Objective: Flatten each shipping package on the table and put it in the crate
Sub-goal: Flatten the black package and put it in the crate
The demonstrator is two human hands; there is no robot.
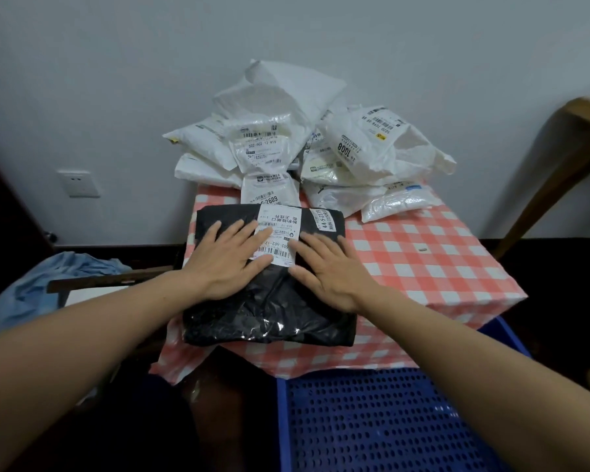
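Fingers (234, 231) of both hands are straight and spread, gripping nothing. The left hand (225, 264) and right hand (331, 270) press palm-down, side by side, on the black package (269, 311). This placement probably spreads load across its width to expel air. The package lies on the near-left tabletop (423, 260), label end toward 12 o'clock, long axis apparently 12-to-6. White packages (286, 131) are heaped at 12 o'clock. The blue crate (372, 420) sits at 5 o'clock, below the edge.

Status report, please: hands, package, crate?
Left hand and right hand flat, pressing black package on table. Blue crate: visible part bare. White packages piled behind, not blocking.
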